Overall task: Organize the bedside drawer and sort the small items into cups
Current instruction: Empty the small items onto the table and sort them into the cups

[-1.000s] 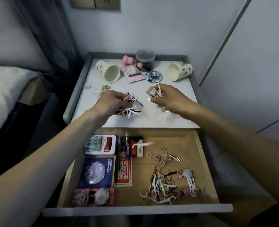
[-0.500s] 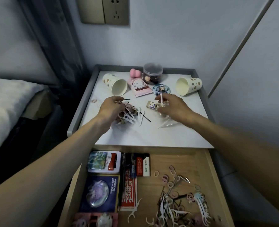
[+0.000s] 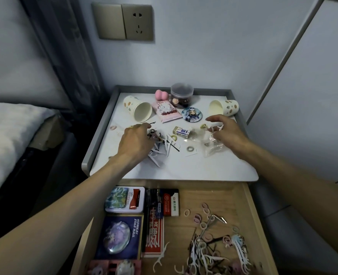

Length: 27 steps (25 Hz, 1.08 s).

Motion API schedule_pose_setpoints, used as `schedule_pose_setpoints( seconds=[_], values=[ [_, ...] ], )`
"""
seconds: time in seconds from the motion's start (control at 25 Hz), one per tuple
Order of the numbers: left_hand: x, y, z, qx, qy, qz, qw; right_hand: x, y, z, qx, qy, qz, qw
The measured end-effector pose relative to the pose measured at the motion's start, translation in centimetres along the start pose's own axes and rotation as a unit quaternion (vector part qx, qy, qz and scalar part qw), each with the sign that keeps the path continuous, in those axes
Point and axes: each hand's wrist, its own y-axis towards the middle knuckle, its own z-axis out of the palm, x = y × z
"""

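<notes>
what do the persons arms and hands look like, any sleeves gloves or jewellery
Both forearms are bare right up to the frame edges, with no sleeves in view. The left hand and right hand wear no gloves, and no watch or bracelet shows at either wrist. Rings cannot be made out.

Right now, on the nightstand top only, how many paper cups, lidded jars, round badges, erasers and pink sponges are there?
Paper cups: 2, left cup and right cup, both tipped over
Lidded jar: 1
Round badge: 1
Eraser: 1
Pink sponge: 1
Total: 6
</notes>
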Motion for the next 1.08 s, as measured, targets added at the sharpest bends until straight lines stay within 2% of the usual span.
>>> schedule_pose_setpoints(
  seconds=[0.12,0.2,0.36,0.44,0.56,0.76,0.92,1.0,1.08],
  values=[
    [-0.7,-0.8,0.9,-0.005,0.041,0.083,0.996,-1.0,0.4,-0.8,-0.011,-0.014,0.012,1.0],
    [-1.2,-1.2,1.5,0.011,0.033,0.116,0.993,-1.5,0.2,-1.2,-0.003,-0.076,0.001,0.997],
    [-2.4,-1.9,1.9,0.03,-0.002,0.134,0.99,-2.3,-0.2,-1.6,-0.01,-0.17,-0.071,0.983],
    [-2.9,-2.4,1.7,0.024,-0.015,0.137,0.99,-2.4,-0.6,-1.8,-0.05,-0.195,-0.096,0.975],
    [-3.4,-3.0,1.3,0.011,-0.03,0.151,0.988,-2.0,-0.9,-2.4,-0.091,-0.184,-0.087,0.975],
    [-3.8,-4.7,0.7,-0.02,-0.042,0.178,0.983,-1.3,-1.7,-2.8,-0.107,-0.255,-0.104,0.955],
    [-4.3,-6.9,0.1,0.003,-0.057,0.201,0.978,-0.8,-3.3,-2.4,-0.103,-0.273,-0.125,0.948],
    [-4.4,-8.8,0.0,0.056,-0.05,0.215,0.974,-0.2,-6.2,-1.7,-0.063,-0.253,-0.159,0.952],
    [-4.1,-10.9,1.0,0.139,-0.004,0.231,0.963,-0.3,-10.2,-0.8,0.048,-0.235,-0.191,0.952]
  ],
)
